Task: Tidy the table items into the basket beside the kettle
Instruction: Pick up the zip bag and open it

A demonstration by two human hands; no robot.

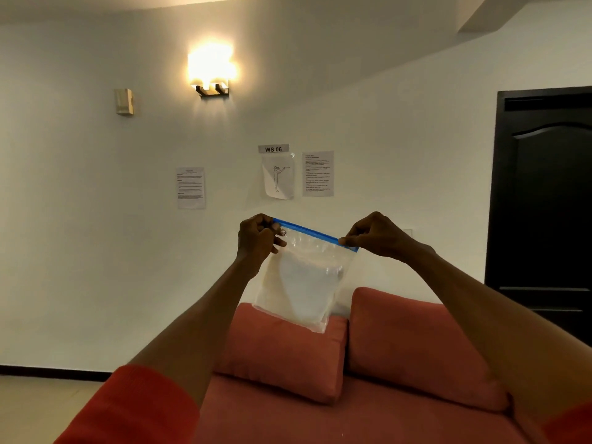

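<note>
I hold a clear zip bag (301,283) with a blue seal strip up in front of me at arm's length. Something white and folded lies inside it. My left hand (258,240) pinches the left end of the blue strip. My right hand (374,235) pinches the right end, so the bag hangs between them, tilted down to the right. No table, basket or kettle is in view.
A red sofa (320,411) with two red cushions (285,354) stands below the bag against a white wall. Papers and a "WS 06" sign (273,149) hang on the wall under a lit lamp (211,68). A dark door (544,203) is at the right.
</note>
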